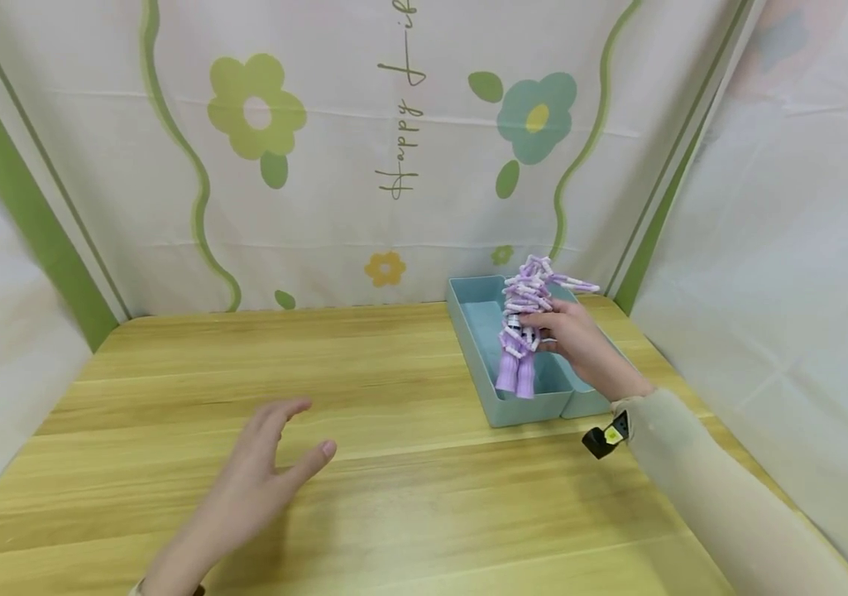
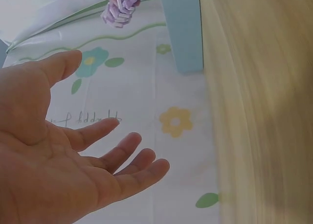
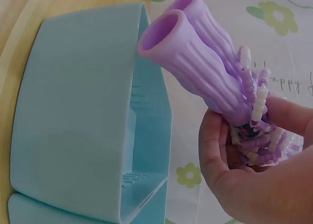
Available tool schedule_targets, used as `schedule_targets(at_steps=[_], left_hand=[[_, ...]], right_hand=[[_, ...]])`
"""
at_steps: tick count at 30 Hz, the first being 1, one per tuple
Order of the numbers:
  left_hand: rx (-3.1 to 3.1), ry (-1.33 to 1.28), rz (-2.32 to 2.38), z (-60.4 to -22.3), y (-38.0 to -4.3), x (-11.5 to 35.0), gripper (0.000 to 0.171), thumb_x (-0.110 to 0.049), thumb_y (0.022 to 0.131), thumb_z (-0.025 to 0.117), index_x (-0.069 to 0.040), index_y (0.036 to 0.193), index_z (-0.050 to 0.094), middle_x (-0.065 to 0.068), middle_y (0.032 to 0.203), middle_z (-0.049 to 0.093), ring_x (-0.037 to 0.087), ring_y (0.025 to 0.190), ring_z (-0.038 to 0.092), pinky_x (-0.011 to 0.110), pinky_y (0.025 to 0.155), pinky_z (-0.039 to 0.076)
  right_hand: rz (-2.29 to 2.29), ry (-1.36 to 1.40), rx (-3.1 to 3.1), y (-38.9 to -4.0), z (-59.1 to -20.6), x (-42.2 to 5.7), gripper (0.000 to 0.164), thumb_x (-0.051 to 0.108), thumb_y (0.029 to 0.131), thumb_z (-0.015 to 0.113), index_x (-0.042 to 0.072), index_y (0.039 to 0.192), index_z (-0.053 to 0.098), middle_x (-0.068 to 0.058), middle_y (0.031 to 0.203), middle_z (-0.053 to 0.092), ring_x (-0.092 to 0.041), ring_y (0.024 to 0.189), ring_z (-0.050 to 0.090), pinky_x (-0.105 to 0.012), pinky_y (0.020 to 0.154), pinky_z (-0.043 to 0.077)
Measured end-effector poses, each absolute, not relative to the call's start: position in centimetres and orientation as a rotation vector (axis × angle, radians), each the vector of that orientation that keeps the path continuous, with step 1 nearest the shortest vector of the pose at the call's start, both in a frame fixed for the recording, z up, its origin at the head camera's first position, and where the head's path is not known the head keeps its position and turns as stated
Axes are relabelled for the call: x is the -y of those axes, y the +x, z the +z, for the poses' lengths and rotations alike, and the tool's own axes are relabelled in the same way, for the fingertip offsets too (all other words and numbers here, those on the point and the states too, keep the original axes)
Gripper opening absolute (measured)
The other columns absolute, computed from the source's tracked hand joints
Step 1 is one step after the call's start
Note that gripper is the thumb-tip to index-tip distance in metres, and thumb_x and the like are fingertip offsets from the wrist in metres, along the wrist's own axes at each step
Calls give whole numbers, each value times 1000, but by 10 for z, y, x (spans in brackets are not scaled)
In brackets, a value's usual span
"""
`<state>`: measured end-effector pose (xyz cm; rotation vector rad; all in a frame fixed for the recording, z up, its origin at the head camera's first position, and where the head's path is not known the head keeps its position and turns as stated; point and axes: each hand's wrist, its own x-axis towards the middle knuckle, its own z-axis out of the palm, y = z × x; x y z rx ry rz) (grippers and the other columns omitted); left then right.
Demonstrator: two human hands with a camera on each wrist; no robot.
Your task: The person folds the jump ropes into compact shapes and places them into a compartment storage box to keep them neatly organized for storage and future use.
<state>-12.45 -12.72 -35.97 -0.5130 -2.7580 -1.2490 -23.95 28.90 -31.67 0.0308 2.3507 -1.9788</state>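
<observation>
A beaded jump rope (image 1: pixel 526 290) in purple and white, bundled up with its two purple handles (image 3: pixel 195 70) side by side, is gripped by my right hand (image 1: pixel 586 341). Fingers and thumb close round the folded beads near the handle ends. In the head view the bundle overlaps the light blue divided bin (image 1: pixel 493 397), handles pointing toward me. Over the tabletop at left, my left hand (image 1: pixel 256 476) is empty, thumb and fingers spread apart. The left wrist view shows its palm (image 2: pixel 63 170) with loosely bent fingers.
The bin stands at the back right of the wooden table (image 1: pixel 245 364); a divider splits it into compartments. Behind the table hangs a white curtain (image 1: pixel 349 215) with flowers and lettering, and more white cloth (image 1: pixel 781 290) closes off the right side.
</observation>
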Motion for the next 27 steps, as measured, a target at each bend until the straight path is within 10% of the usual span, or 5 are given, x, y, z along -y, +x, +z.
schedule_targets(at_steps=[27], left_hand=[[2728, -602, -1221, -353, -133, 122, 57, -46, 98, 58, -7, 139, 49, 14, 143, 39, 40, 130, 35, 67, 95, 35]], right_hand=[[-1517, 255, -2454, -287, -330, -278, 21, 13, 93, 67, -2, 104, 58, -2, 71, 55, -12, 59, 53, -31, 63, 53]])
